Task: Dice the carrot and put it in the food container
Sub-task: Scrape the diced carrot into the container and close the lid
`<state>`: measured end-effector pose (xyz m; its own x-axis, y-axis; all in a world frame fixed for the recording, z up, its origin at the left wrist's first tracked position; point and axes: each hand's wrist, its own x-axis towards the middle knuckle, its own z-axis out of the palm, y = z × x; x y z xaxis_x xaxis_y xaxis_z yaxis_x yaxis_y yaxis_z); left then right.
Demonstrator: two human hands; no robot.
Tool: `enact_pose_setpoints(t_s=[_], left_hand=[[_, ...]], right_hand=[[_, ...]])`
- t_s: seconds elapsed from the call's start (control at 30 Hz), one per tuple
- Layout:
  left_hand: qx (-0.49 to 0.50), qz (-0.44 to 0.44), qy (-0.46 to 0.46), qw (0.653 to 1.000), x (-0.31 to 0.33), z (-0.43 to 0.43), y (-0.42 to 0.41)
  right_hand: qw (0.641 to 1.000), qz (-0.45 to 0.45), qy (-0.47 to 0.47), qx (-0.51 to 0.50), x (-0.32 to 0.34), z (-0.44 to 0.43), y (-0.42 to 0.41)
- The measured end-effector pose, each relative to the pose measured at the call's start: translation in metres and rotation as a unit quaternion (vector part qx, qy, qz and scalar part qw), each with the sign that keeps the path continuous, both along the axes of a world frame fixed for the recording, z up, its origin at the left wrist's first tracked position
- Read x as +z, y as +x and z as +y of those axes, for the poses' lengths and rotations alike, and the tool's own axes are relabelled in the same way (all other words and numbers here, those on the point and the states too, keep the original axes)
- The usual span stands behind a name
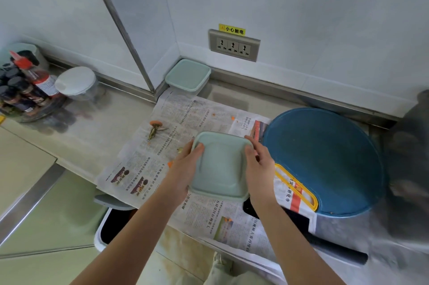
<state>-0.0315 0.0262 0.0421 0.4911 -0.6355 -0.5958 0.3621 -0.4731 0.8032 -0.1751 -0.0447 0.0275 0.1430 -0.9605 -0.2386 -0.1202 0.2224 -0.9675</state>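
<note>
Ok, steel bench (pixel 92 136) fills most of the frame, with newspaper (pixel 185 117) spread across its middle and overhanging the near edge. Round blue cutting board (pixel 325 157) sits right of centre, partly on the paper, with its yellow-rimmed handle slot toward the lower centre. The right edge of the frame has a dark blurred mass (pixel 408 168), can't identify it. At lower right a long dark object (pixel 336 247) is half under the paper, also unclear. At lower left a white-rimmed bin (pixel 111 226) is cut off by the bench edge and the left forearm.

Food container (pixel 220 166) is at lower centre over the newspaper with its pale green lid on, so the contents are hidden. Left hand (pixel 185 166) grips its left side and right hand (pixel 257 168) its right. Fingers curl round the edges and the thumbs are on the lid. Can't tell if it's resting or lifted.

A second lidded container (pixel 188 75) sits in the back corner at upper centre, contents hidden. Upper left has a spice rack (pixel 21 89) and a white-lidded jar (pixel 76 82).

Carrot stub (pixel 156 128) with its stalk lies on the paper left of centre. A few orange bits (pixel 232 118) are scattered on the paper.
</note>
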Motion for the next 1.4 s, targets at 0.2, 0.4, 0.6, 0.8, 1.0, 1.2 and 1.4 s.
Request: enact_pose_setpoints(t_s=[0.2, 0.4, 0.6, 0.8, 1.0, 1.2, 1.4], left_hand=[[0.040, 0.031, 0.039, 0.998, -0.016, 0.027, 0.010], [0.018, -0.019, 0.085, 0.996, -0.019, 0.037, -0.004], [0.062, -0.003, 0.060, 0.996, -0.019, 0.044, -0.017], [0.031, 0.025, 0.065, 0.997, -0.007, 0.033, -0.005], [0.051, -0.102, 0.121, 0.986, 0.000, 0.032, -0.006], [0.103, -0.080, 0.101, 0.986, 0.000, 0.028, -0.007], [0.137, -0.014, 0.074, 0.988, 0.009, 0.028, -0.011]], right_hand=[[0.990, 0.025, 0.046, 0.129, -0.019, 0.009, 0.001], [0.986, 0.105, 0.035, 0.127, -0.021, 0.022, 0.010], [0.975, 0.100, 0.110, 0.165, 0.003, 0.021, 0.016], [0.974, 0.145, 0.017, 0.175, 0.004, 0.023, 0.017], [0.977, 0.140, -0.013, 0.159, 0.010, 0.025, 0.017], [0.976, 0.135, -0.008, 0.171, 0.015, 0.014, 0.020], [0.979, 0.081, 0.096, 0.162, 0.020, 0.010, 0.027]])
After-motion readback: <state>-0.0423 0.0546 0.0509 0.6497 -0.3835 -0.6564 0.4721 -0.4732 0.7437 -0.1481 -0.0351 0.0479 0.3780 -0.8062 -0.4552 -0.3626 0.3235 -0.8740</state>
